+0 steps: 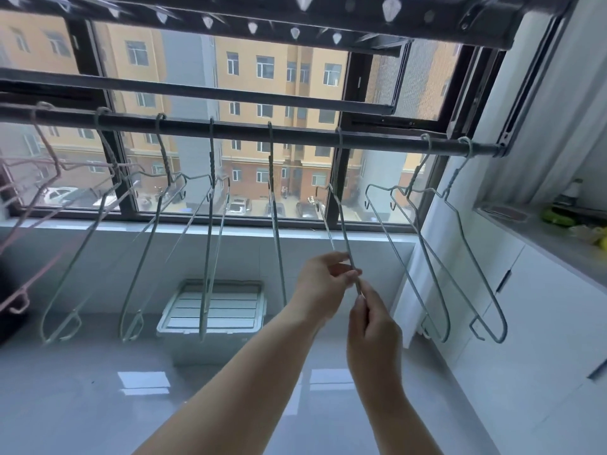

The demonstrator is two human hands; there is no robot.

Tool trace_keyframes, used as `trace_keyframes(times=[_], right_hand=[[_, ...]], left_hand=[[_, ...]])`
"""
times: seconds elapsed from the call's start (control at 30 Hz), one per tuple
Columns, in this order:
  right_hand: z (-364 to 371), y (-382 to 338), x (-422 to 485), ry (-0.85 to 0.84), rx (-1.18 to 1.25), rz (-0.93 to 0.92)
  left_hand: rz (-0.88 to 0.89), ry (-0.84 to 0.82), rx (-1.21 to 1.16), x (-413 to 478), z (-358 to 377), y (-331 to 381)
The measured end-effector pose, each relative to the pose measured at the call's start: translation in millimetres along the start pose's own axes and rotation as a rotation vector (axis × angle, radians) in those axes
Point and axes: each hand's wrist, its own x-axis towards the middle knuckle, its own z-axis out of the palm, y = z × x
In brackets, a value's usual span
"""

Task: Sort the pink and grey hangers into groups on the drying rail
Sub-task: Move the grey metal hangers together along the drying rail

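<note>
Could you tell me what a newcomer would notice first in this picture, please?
At centre right, the left hand and right hand both pinch one grey hanger low down, and it is hooked on the drying rail. Other grey hangers hang spaced along that rail, with pink hangers at its far left.

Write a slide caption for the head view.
Left hand and right hand pinch a grey hanger on the drying rail.

home laundry balcony, drying rail [295,133], window [230,93]
</note>
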Motion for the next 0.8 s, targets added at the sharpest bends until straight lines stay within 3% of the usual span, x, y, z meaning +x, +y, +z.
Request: trace_keyframes(times=[0.5,0.67,0.73,0.8], right_hand=[[19.3,-8.6,-8.2,-0.037,0.055,-0.038],[13.6,-7.8,-7.6,-0.153,0.059,-0.002],[0.6,-6.4,-3.8,-0.077,-0.008,-0.071],[-21.3,-0.4,5.6,0.119,-0.11,-0.108]], left_hand=[[-0.005,0.055,0.021,-8.8,-24.7,1.3],[-0.015,0.075,0.083,-13.0,-27.7,0.6],[-0.032,0.098,0.13,-14.8,-27.0,1.7],[-0.03,0.124,0.264,-17.2,-24.3,2.4]])
